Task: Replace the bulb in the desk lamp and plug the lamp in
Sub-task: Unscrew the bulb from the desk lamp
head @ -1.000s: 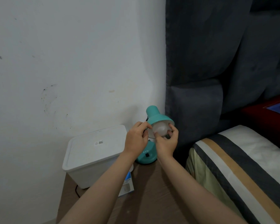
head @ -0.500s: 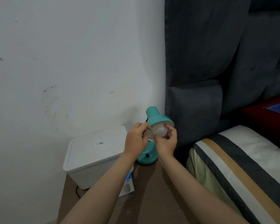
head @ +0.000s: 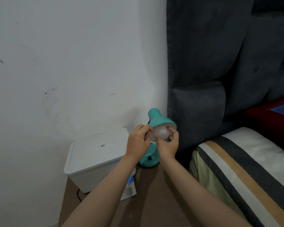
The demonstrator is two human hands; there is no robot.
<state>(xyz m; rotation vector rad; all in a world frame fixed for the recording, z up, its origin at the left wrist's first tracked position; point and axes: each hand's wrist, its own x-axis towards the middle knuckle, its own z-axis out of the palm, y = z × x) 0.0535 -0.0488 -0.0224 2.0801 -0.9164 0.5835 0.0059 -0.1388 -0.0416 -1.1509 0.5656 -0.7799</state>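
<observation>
A small teal desk lamp [head: 157, 119] stands at the back of a brown bedside table [head: 154, 202], its base [head: 148, 159] marked ATN. A round white bulb [head: 162, 132] sits in the mouth of the tilted shade. My right hand [head: 168, 144] grips the bulb from below with thumb and fingers around it. My left hand [head: 138, 142] holds the left rim of the shade, with its fingers pinched at the edge. The lamp's plug is not visible.
A white lidded plastic box [head: 95, 159] sits left of the lamp, with a black cable [head: 79, 196] beneath it. A blue and white bulb carton [head: 129, 188] lies by my left forearm. A dark padded headboard [head: 203, 79] and a striped bed [head: 236, 169] are on the right.
My right hand's fingers have shifted round the bulb, twisting on it. The left hand stays at the shade's rim. The lamp has barely moved.
</observation>
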